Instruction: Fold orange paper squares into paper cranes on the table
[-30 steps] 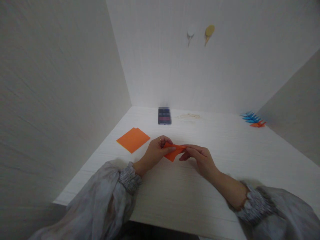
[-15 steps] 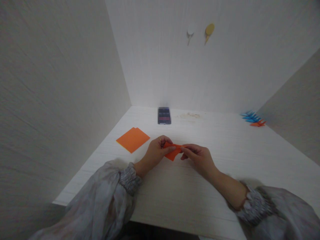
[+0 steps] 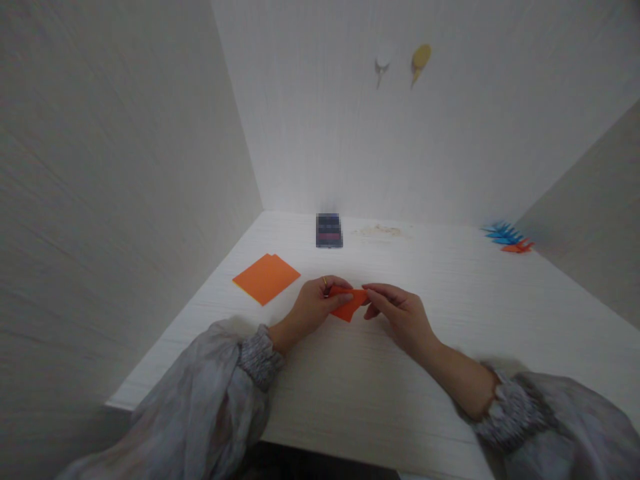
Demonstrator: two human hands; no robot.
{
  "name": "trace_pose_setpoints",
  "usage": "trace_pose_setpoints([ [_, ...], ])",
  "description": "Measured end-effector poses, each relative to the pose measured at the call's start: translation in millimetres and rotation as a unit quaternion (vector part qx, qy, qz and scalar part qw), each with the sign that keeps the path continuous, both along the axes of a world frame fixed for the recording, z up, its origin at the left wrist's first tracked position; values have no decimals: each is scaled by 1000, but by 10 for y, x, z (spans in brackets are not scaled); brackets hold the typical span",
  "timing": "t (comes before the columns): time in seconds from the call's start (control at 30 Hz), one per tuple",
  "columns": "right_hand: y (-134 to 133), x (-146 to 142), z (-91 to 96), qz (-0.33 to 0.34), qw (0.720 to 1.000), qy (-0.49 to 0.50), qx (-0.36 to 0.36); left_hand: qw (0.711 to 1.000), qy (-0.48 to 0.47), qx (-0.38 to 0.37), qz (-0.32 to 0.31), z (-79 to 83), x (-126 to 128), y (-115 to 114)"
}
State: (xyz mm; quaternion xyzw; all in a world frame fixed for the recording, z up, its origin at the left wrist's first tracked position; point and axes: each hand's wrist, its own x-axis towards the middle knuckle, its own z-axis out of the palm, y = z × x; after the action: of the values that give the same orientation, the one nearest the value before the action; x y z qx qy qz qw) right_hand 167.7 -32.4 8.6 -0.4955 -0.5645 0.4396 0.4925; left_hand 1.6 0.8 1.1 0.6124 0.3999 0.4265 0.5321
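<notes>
A partly folded piece of orange origami paper (image 3: pixel 347 310) is held above the white table. My left hand (image 3: pixel 320 300) pinches its left side, thumb on the near face and fingers behind. At the paper's upper right tip, my right hand (image 3: pixel 397 313) closes thumb and forefinger on the edge. The other fingers of that hand are curled below. To the left lies a small stack of orange paper sheets (image 3: pixel 267 279), flat on the table. Part of the folded paper is hidden behind my left fingers.
A dark pixelated device (image 3: pixel 329 231) rests near the back wall. Several folded blue paper figures (image 3: pixel 503 233) and an orange folded figure (image 3: pixel 518 247) stand at the back right corner. Two hooks, one yellow (image 3: pixel 421 57), are on the wall. The table (image 3: pixel 350 400) has walls at back and sides.
My right fingertips have shifted slightly right along the paper's edge, and the left fingers have moved a little over it. More of the paper's upper right tip shows.
</notes>
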Motion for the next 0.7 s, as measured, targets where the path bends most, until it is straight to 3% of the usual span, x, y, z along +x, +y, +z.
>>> trace_pose_setpoints([
  [0.47, -28, 0, 29, -3, 1000, -1, -1, 998, 49, 39, -13, -32, -10, 16],
  [0.7, -48, -24, 39, -33, 999, -6, -1, 998, -53, 24, -21, -11, 18, 10],
])
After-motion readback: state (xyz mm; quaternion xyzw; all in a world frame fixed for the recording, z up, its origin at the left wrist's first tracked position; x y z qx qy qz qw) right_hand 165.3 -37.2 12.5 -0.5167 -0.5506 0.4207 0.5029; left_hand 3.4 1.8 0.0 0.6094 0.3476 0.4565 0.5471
